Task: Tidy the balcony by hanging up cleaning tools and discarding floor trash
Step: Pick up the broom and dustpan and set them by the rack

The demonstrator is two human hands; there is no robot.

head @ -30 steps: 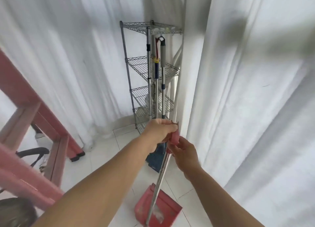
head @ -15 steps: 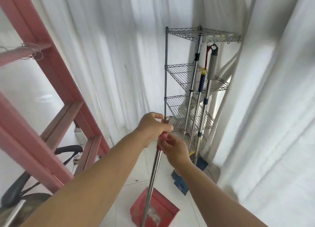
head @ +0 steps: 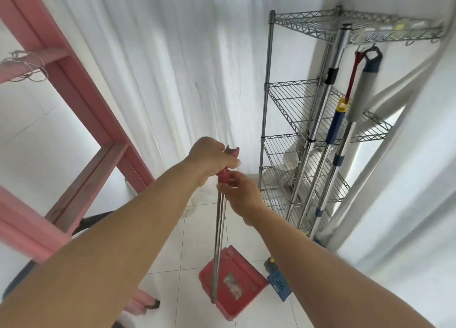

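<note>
Gripping red dustpan (head: 232, 282) handle: left hand (head: 213, 156) on top, right hand (head: 240, 192) pinching just below.

The dustpan (head: 234, 282) below me is red, with a pale patch of debris in it; its pole (head: 219, 241) is bare silver, ending in a red grip (head: 228, 162); the ladder (head: 81, 100) beside me is dusty pink; the wire rack (head: 291, 110) is chrome; on it hang a grey handle (head: 360, 93) capped dark blue and a red, yellow and navy one (head: 341, 105); the curtains (head: 172, 56) are white; the floor tiles (head: 172, 248) are white too.
</note>
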